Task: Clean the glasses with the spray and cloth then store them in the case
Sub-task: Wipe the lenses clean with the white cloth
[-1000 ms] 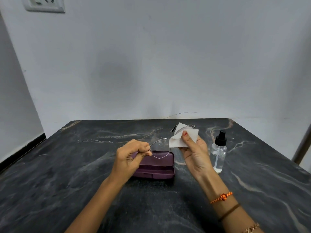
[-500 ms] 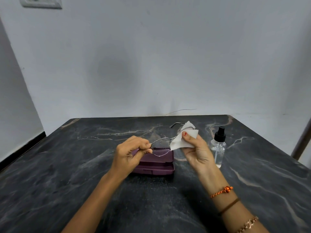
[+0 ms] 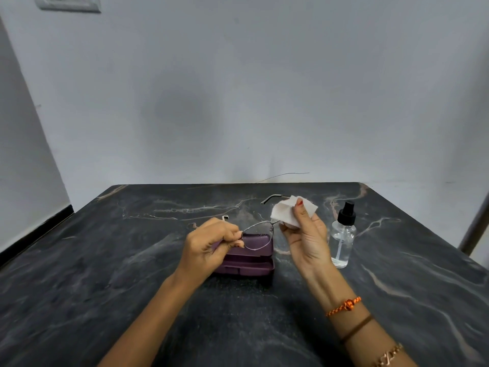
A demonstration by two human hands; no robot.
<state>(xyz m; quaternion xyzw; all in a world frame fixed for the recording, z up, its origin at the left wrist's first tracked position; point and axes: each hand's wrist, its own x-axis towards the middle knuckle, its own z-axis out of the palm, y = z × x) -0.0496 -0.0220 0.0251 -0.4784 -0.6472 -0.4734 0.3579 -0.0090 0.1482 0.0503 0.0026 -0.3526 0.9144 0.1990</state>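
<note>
thin wire glasses (image 3: 258, 235) | soft white cloth (image 3: 288, 211) | marble table (image 3: 105, 274)

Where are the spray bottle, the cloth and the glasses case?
spray bottle (image 3: 343, 238): head view, on its clear body.
cloth (image 3: 283, 212): head view, on the white fold left of the thumb.
glasses case (image 3: 244, 264): head view, on its purple front wall.

Table (image 3: 105, 274) looks like dark polished stone, marble-ish with pale veins and a soft sheen. The glasses (image 3: 258, 235) have a thin wire metal frame, clear lenses, pretty shiny. Cloth (image 3: 284, 211) is white, matt, soft and creased, could be tissue, hard to tell. Case (image 3: 254, 263) is purple hard plastic, smooth with a dull satin finish. Spray bottle (image 3: 343, 238) is clear glossy plastic or glass with a matt black plastic pump top. Wall (image 3: 238, 88) is flat matt paint.
</note>
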